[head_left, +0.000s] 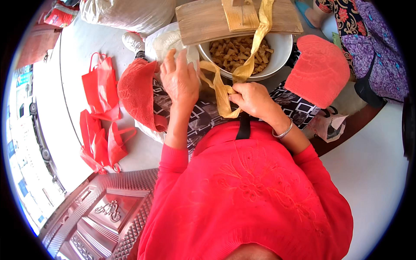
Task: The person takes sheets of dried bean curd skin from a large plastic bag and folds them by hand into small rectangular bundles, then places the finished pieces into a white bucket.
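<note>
A long, crinkled yellow-tan strip point(248, 66) runs down from the wooden board, over the rim of the white basin, and loops above my lap. My right hand point(253, 100), a silver bangle on its wrist, pinches this strip near the end of its loop. My left hand point(180, 80) is raised beside the loop with fingers stretched and apart, slightly blurred, and nothing shows in it. Ahead of me is the white basin point(284, 45), holding many short brown pieces point(236, 52). The wooden board point(199, 24) lies across its far side.
Red cloth pads point(138, 93) cover both my knees. Red bags point(100, 86) lie on the floor to the left, near a carved brown door point(108, 210). A large white sack point(130, 13) stands beyond. Another person in purple patterned clothing point(381, 52) is close on the right.
</note>
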A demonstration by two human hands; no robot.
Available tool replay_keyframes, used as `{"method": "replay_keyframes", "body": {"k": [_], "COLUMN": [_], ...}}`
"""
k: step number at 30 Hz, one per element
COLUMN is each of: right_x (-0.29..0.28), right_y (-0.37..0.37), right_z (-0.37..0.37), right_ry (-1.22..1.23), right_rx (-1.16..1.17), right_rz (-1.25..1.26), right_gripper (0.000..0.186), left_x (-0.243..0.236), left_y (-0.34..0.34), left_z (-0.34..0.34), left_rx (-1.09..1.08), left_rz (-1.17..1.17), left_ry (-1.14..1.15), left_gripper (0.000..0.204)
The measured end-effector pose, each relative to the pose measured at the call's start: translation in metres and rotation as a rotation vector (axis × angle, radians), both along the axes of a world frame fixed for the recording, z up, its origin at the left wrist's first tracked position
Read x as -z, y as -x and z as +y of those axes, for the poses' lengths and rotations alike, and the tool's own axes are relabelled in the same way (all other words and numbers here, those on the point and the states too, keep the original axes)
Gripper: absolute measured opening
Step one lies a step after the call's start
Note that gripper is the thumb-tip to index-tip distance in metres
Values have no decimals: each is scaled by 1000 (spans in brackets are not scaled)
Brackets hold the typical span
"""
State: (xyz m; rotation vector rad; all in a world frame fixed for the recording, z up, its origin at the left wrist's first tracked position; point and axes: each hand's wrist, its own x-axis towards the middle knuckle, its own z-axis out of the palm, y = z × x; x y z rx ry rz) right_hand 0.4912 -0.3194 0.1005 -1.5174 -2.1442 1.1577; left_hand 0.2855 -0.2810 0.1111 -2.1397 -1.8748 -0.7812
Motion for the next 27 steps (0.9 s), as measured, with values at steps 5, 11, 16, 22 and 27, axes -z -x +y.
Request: {"method": "replay_keyframes", "body": {"k": [5,11,16,22,27], "right_x": [-50,-99,-78,-70,-69], "right_y": [-12,-35,-76,-97,-88], "right_z": [12,47,87,104,114], "right_ry": [-212,-650,-116,538,543], "right_rx": [55,229,131,82,49], "right_rz": [-91,223,602,769,613], "right_gripper": [22,18,42,39,26], "left_x": [-68,-70,-56,-55,-55], "left_y": [-42,-77,-80,-77,-71], "left_z": [-11,2,27,47,56], "left_rx": [486,690,650,580,624], "left_rz": [-674,-1372,-1216,-1024,-845], "left_ry": [323,837,1223,1072,916], "left_gripper": [37,65,28,24,24]}}
